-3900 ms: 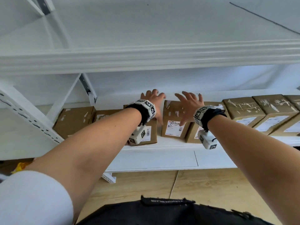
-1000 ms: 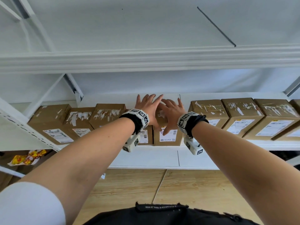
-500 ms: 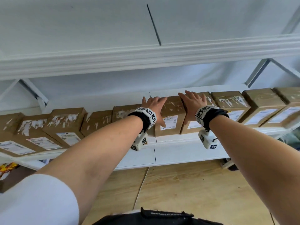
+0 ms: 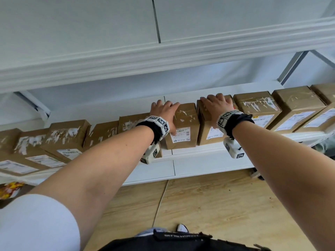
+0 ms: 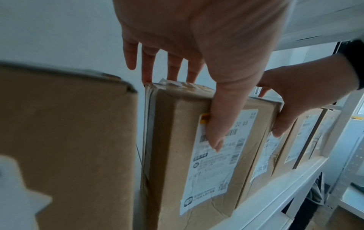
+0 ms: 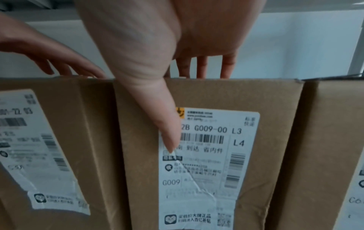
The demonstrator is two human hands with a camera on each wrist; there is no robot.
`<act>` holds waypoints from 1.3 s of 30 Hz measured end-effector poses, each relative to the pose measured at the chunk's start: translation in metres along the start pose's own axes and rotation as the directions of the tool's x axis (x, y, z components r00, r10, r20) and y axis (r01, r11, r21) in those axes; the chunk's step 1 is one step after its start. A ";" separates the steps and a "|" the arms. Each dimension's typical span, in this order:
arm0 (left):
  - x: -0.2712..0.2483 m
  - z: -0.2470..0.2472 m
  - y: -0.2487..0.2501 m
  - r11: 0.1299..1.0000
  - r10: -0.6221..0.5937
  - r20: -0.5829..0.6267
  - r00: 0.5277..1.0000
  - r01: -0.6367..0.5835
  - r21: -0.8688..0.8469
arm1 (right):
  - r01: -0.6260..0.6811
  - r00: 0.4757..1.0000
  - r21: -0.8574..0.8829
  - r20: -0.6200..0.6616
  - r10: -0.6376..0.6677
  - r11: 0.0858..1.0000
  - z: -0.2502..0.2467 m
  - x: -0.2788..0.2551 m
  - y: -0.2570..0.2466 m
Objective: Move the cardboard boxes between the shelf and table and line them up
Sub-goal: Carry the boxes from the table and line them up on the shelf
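Note:
Brown cardboard boxes with white labels stand in a row on the white shelf [image 4: 199, 156]. My left hand [image 4: 164, 115] grips one middle box [image 4: 184, 122] from above, fingers across its top and thumb down on the front label; the left wrist view shows this hand [image 5: 206, 70] on that box [image 5: 206, 171]. My right hand [image 4: 215, 107] holds the neighbouring box [image 4: 206, 127] the same way, and the right wrist view shows the hand [image 6: 177, 62] with its thumb on that box's label [image 6: 206, 171]. The two boxes stand side by side, almost touching.
More boxes line the shelf on the left [image 4: 67, 138] and on the right [image 4: 257, 109], the right row touching my right-hand box. An upper shelf beam [image 4: 163, 57] runs just above. Wooden floor [image 4: 217, 205] lies below, with a yellow packet [image 4: 9, 189] under the shelf at the left.
Both hands have slid the two middle boxes to the right along the shelf, past the shelf seam and up against the right row. My view has swung right with them.

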State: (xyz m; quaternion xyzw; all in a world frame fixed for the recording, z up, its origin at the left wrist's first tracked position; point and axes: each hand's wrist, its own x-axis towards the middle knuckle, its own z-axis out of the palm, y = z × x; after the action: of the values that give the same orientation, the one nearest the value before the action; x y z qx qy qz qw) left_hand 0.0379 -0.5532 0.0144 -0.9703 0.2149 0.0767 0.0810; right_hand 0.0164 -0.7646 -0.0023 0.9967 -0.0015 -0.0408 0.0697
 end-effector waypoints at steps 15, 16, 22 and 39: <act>-0.017 0.014 -0.020 0.999 0.046 -0.055 0.997 -0.046 0.012 | -0.029 0.997 -0.039 0.063 0.032 0.999 -0.007 -0.024 -0.032; -0.017 0.016 -0.021 0.999 0.047 -0.059 0.997 -0.047 0.006 | -0.031 0.997 -0.037 0.063 0.033 0.999 -0.006 -0.024 -0.034; -0.012 0.023 -0.023 0.997 0.074 -0.065 0.995 -0.075 -0.018 | -0.052 0.997 -0.027 0.058 0.054 0.998 -0.004 -0.020 -0.037; 0.028 -0.031 0.069 0.981 0.060 -0.037 0.997 -0.066 -0.184 | 0.147 0.986 -0.033 0.084 -0.144 0.989 -0.011 -0.010 0.016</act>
State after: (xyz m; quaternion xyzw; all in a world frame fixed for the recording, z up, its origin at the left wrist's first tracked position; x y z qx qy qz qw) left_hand 0.0364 -0.6323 0.0306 -0.9673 0.2388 0.0836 -0.0157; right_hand 0.0072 -0.7793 0.0119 0.9902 0.0690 -0.0864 0.0856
